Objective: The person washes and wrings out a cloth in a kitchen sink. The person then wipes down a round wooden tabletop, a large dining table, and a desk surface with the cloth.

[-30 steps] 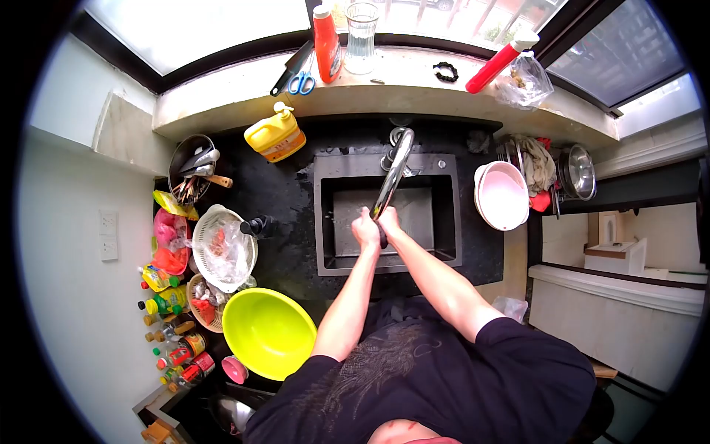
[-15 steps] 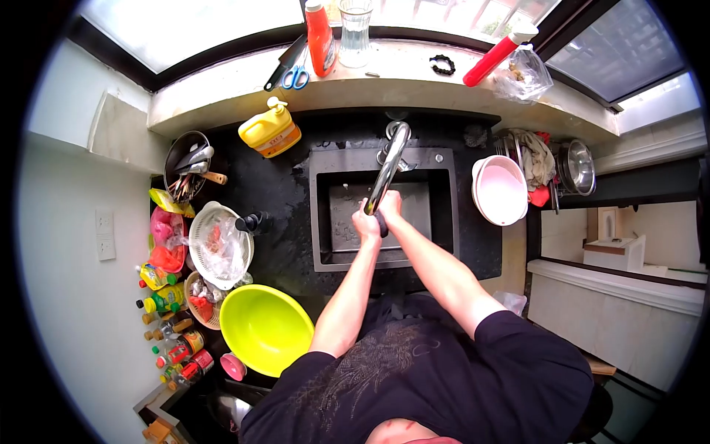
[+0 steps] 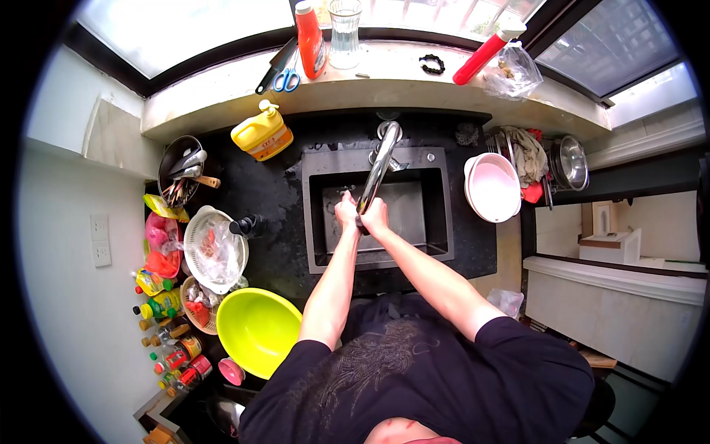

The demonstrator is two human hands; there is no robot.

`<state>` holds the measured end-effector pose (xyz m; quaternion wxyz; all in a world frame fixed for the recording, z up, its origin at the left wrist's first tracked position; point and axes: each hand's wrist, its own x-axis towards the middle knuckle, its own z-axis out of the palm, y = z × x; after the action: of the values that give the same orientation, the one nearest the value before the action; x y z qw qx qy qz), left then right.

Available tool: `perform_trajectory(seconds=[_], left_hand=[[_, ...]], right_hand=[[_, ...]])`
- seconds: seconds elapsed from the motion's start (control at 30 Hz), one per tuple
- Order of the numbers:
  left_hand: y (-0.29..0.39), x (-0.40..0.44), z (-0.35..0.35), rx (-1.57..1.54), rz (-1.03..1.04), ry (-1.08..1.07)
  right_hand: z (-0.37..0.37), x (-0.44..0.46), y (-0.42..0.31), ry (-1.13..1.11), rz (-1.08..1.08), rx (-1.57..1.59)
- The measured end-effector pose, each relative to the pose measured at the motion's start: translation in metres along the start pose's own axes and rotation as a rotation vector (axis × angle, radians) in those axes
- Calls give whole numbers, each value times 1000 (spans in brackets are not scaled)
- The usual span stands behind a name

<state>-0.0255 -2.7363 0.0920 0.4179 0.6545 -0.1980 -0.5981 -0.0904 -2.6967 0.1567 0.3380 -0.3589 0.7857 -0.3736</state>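
Both of my hands are low over the dark sink (image 3: 314, 222), on either side of the chrome faucet (image 3: 377, 166). My left hand (image 3: 345, 212) lies just left of the spout, a fingertip pointing toward the back of the basin. Close to the spout's right side is my right hand (image 3: 376, 214). The dark spout end shows between my wrists. The faucet covers the space between my palms, and most fingers are foreshortened, so whether they hold anything is hidden. Some wet patches show in the basin.
Left of the sink stand a yellow jug (image 3: 262, 133), a white colander (image 3: 194, 248) with plastic bags and a lime-green basin (image 3: 259, 333). Pink-white basins (image 3: 494, 189) sit on the right. Scissors (image 3: 286, 80) and a red bottle (image 3: 310, 44) rest on the sill.
My hands have moved slightly left and apart, still beside the faucet. The whole view has shifted a little to the left. Nothing else has visibly been moved.
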Motion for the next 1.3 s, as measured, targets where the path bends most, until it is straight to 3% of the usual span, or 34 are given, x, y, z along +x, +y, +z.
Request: perform_trajectory(seconds=[0.1, 0.17, 0.2, 0.3, 0.37, 0.57, 0.7, 0.77, 0.83, 0.9, 0.97, 1.3], left_hand=[[-9, -30, 4, -34, -2, -107], [-4, -57, 11, -123, 131, -123], [-6, -62, 11, 15, 157, -71], [-3, -62, 6, 7, 36, -35], [3, -52, 1, 80, 62, 1], [1, 14, -17, 160, 34, 40], [-12, 8, -11, -8, 7, 11], [7, -33, -5, 93, 110, -18], [14, -58, -2, -58, 23, -33], [20, -80, -1, -90, 64, -78], [10, -73, -1, -24, 136, -74], [11, 6, -15, 22, 72, -7]], right_hand=[[-14, 20, -3, 5, 33, -100], [-15, 32, 4, 47, 101, -123], [-14, 36, 9, 25, 141, -91], [-8, 26, 17, -13, 93, 22], [-8, 12, 11, -106, 84, 109], [-7, -32, -22, -106, -52, 112], [-11, -22, -27, -48, -13, 40], [-9, -5, -13, -49, -50, 29], [-17, 8, -14, -35, -27, -93], [-20, 19, -8, -27, 11, -141], [-15, 25, 2, -9, 15, -117], [-11, -47, -33, -34, -91, 6]])
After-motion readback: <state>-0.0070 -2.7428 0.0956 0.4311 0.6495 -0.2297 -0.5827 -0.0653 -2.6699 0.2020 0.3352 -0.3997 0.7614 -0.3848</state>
